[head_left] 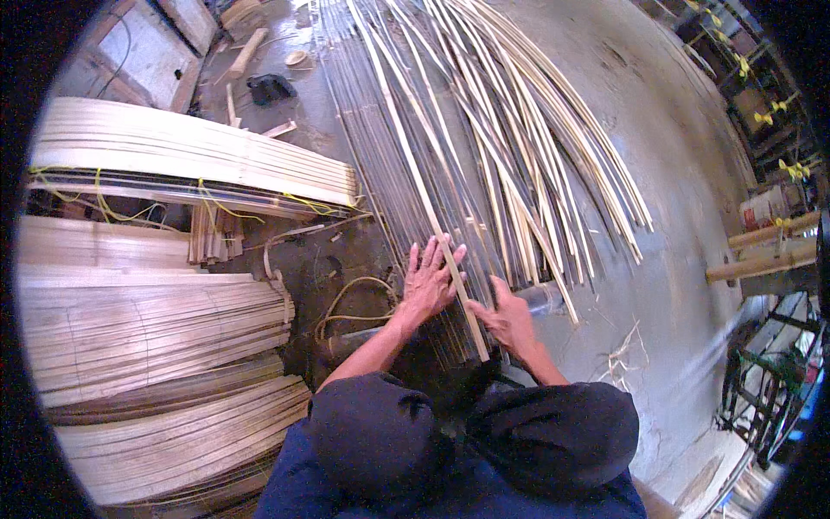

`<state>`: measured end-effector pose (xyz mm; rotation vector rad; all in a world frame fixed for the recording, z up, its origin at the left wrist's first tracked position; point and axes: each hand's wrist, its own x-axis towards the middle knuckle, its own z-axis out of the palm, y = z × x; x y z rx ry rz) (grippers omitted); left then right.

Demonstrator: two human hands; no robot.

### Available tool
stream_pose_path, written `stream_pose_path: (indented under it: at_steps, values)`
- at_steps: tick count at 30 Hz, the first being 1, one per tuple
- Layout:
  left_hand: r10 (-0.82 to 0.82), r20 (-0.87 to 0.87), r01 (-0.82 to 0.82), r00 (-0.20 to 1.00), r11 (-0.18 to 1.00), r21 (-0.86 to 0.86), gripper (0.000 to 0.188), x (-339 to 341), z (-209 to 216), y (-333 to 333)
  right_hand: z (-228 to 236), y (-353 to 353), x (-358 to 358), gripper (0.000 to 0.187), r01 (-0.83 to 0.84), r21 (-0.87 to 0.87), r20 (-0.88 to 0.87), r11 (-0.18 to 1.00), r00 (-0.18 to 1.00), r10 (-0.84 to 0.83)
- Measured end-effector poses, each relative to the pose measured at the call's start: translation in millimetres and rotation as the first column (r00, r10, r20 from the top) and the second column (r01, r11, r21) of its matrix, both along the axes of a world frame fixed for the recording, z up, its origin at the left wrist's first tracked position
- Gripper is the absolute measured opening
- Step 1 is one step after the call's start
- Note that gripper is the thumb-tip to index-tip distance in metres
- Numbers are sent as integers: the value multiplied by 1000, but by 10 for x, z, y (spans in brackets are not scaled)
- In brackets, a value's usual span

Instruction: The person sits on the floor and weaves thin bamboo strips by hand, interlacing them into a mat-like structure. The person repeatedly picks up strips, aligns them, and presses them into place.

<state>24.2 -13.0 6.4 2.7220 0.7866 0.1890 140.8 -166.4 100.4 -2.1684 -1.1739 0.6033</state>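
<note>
A row of long, thin dark strips (367, 164), bamboo by their look, runs away from me across the floor. One pale strip (421, 186) lies lengthwise on top, its near end close to my body. My left hand (428, 284) rests flat on the row with its fingers spread, the fingertips at the pale strip. Just right of it, my right hand (508, 322) is curled at the row's right edge. Its thumb touches the pale strip and its index finger points away from me. The other right fingers are partly hidden, gripping the strips' edge.
Loose pale strips (527, 147) fan out to the far right. Stacked slat bundles (156, 329) fill the left side, and yellow ties (203, 186) hang from one. A round pipe (540, 298) lies crosswise under the strips. Shavings (624, 355) lie on the concrete floor (666, 251).
</note>
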Motion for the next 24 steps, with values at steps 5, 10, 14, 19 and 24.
stream_pose_path:
  at_steps: [5,10,14,19,24]
  values:
    - [-10,-106,16,994,998,56,62,47,30,-7,-475,-57,-16,83,-136,-272,-27,953,991,134]
    - [21,79,-24,997,999,31,61,89,60,-43,-639,-341,408,75,-10,-44,205,999,979,18]
    - [36,30,-37,999,999,39,62,-61,64,-5,-337,-232,483,65,51,-174,189,984,982,-17]
    - [26,8,-27,1000,999,40,66,25,29,-22,52,-245,196,45,213,42,-95,976,974,-208]
    - [37,20,-37,999,999,37,73,40,5,-15,-306,-156,-15,46,130,209,-83,969,990,-115]
